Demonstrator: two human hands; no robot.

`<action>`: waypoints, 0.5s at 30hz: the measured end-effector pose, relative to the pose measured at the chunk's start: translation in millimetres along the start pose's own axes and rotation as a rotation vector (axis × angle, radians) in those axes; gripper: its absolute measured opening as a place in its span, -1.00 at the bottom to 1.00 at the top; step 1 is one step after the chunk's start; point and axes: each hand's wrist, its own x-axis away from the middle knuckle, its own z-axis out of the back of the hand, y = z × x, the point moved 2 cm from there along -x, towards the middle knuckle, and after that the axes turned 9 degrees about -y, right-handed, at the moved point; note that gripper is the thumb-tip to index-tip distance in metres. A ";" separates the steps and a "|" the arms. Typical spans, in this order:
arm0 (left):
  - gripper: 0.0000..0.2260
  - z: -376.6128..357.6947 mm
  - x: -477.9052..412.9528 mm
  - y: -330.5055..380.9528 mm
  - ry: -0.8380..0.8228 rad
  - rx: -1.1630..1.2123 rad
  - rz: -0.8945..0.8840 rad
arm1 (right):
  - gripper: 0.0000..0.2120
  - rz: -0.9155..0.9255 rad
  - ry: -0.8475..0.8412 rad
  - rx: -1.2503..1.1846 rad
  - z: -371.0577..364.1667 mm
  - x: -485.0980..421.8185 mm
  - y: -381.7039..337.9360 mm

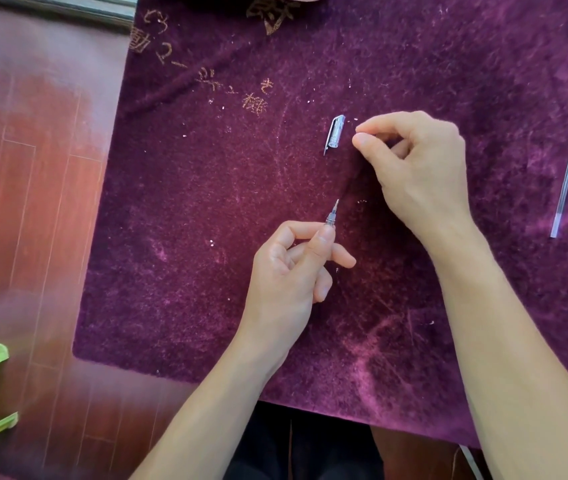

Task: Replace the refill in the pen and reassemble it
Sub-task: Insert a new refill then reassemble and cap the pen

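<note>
Your left hand (289, 268) pinches the pen tip section (331, 218), point aimed at your right hand (421, 174), whose curled fingers may pinch something (cannot tell), while the clear refill (566, 183) lies well right, long axis running away from you, nearer that hand.

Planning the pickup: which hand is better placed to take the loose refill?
Right, probably: the refill lies on the right hand's side, while the left hand is farther off and already grips the pen tip.
</note>
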 end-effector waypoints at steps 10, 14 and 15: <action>-0.85 -2.3 10.5 0.5 -0.015 -0.037 -0.007 | -0.88 -0.151 -0.231 -0.681 4.3 65.2 2.7; -0.84 -3.7 13.8 -3.7 -0.022 -0.045 -0.004 | -0.87 -0.188 -0.241 -0.728 0.2 84.6 5.3; -0.85 -4.0 14.7 -4.6 -0.024 -0.047 -0.004 | -0.87 -0.194 -0.236 -0.736 0.2 87.3 5.8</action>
